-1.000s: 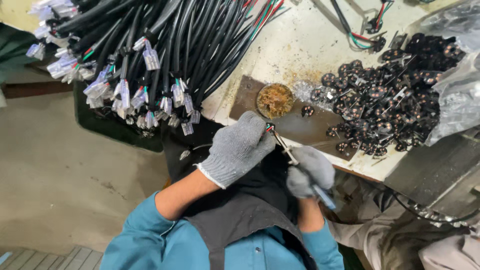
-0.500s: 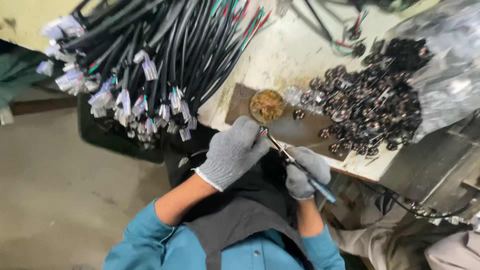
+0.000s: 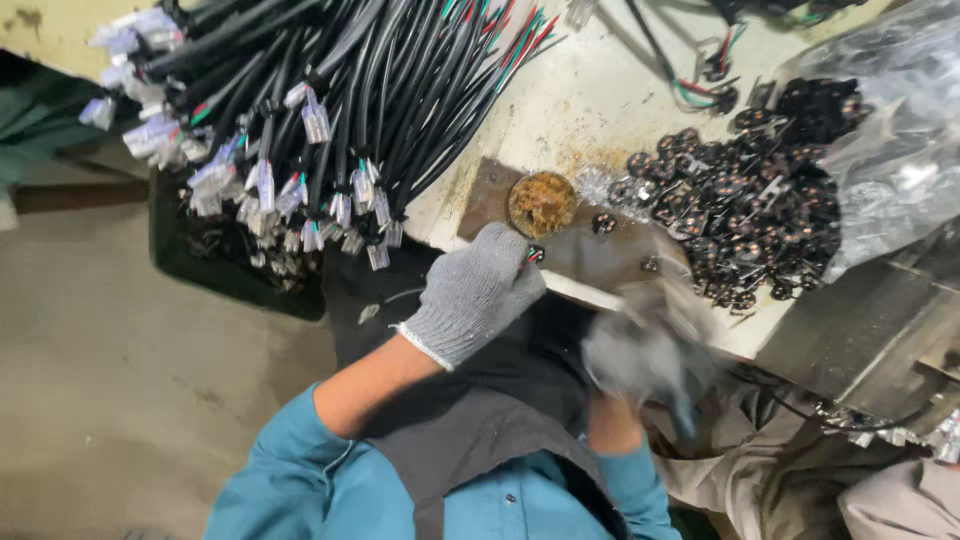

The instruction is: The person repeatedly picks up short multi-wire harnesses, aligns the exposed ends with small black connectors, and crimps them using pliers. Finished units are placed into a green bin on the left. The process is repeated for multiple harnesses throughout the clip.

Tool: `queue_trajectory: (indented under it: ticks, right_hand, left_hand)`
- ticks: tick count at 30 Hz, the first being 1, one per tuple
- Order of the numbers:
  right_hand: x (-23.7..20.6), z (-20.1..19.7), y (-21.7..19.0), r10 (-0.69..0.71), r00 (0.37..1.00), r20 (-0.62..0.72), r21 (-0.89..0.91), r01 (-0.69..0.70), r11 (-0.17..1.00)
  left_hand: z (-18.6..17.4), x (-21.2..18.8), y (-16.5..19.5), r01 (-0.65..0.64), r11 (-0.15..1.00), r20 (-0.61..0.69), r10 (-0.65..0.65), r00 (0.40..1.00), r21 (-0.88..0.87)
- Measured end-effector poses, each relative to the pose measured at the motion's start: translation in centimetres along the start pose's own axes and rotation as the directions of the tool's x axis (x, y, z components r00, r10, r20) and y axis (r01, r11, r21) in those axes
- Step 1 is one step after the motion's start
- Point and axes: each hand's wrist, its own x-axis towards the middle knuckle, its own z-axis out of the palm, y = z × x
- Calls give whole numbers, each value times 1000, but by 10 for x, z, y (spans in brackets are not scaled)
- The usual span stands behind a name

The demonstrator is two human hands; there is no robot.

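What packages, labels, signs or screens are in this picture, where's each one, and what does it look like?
Clear plastic bag: far right of the bench, crumpled and shiny, open toward a spilled heap of small black round parts.
Small round tin: bench edge, just above the gloved left hand, filled with brownish paste.
No labels, signs or screens show.

We see a thin cable end [image 3: 534, 254] with red and green wire tips poking out of the gloved left hand [image 3: 475, 292], which is closed around it at the bench [image 3: 590, 90] edge. The tips sit just below a small round tin of brownish paste [image 3: 541, 204] on a dark metal plate [image 3: 590, 255]. The gloved right hand [image 3: 640, 350] is blurred; whatever it holds cannot be made out. Near it lies a heap of small black round parts [image 3: 755, 230].
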Motion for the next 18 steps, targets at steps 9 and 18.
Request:
queue_trajectory:
  ticks: [9, 18]
  right_hand:
    - [-7, 15, 25, 233, 967, -107, -86, -242, 966]
    - [13, 25, 18, -251, 934, 253, -556, 352, 753]
  left_hand:
    - [-2, 3, 3, -22, 1000, -51, 23, 998, 21]
    - [0, -4, -3, -27, 996, -107, 36, 994, 84]
